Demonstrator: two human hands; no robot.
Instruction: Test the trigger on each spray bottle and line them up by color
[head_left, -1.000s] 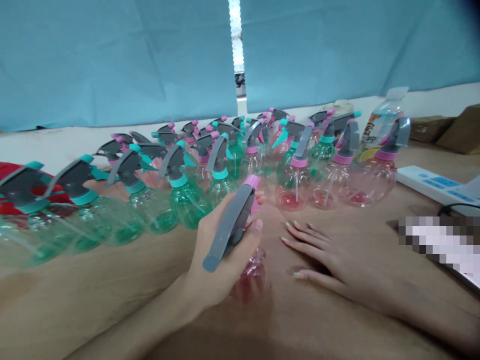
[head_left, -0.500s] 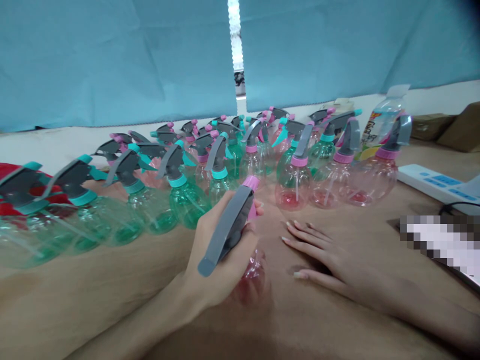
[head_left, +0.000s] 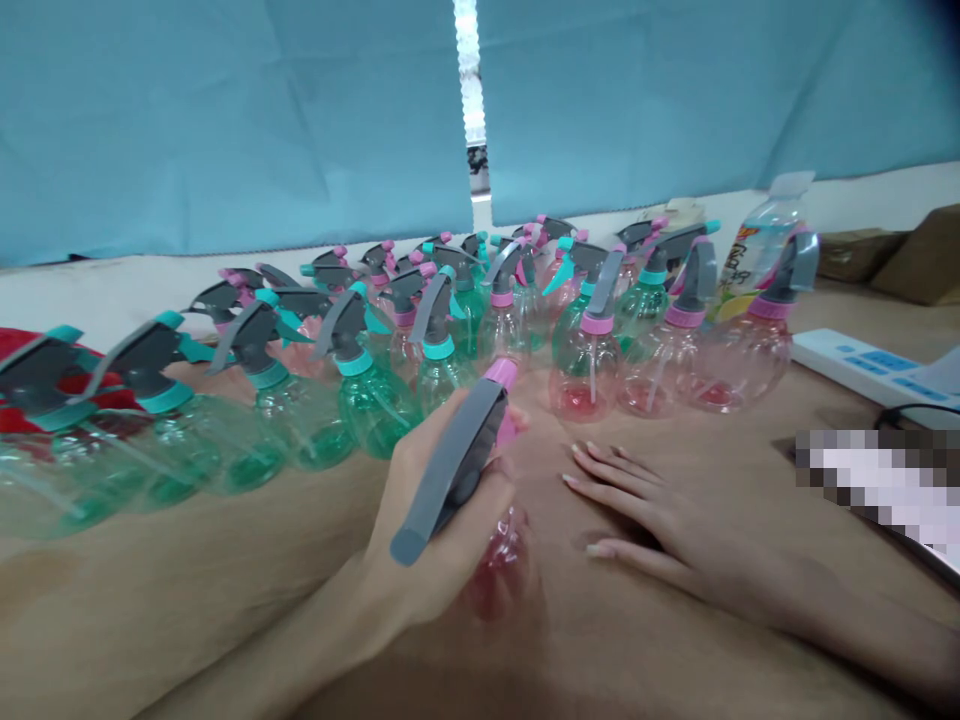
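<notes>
My left hand (head_left: 439, 500) is wrapped around the neck of a pink spray bottle (head_left: 501, 568) at the front centre. The bottle's grey sprayer head sticks up over the hand, its pink nozzle pointing away from me. Part of the neck and collar is covered by my fingers. To the right, my right hand (head_left: 637, 510) lies palm down on the wooden table (head_left: 600, 650), fingers spread, apart from the bottle. Just beyond the left hand stands a green spray bottle (head_left: 375, 400) with a turquoise collar. A pink spray bottle (head_left: 583, 385) is beyond the right fingertips.
Rows of several green and pink spray bottles stretch across the back. A clear labelled bottle (head_left: 761, 240), a white power strip (head_left: 870, 365), a pixelated device (head_left: 892, 490) and cardboard boxes (head_left: 919, 260) are on the right. Red material (head_left: 22, 375) shows at far left.
The held sprayer head has tipped very slightly toward me, its rear end a little lower. My right hand stays where it was on the table.
</notes>
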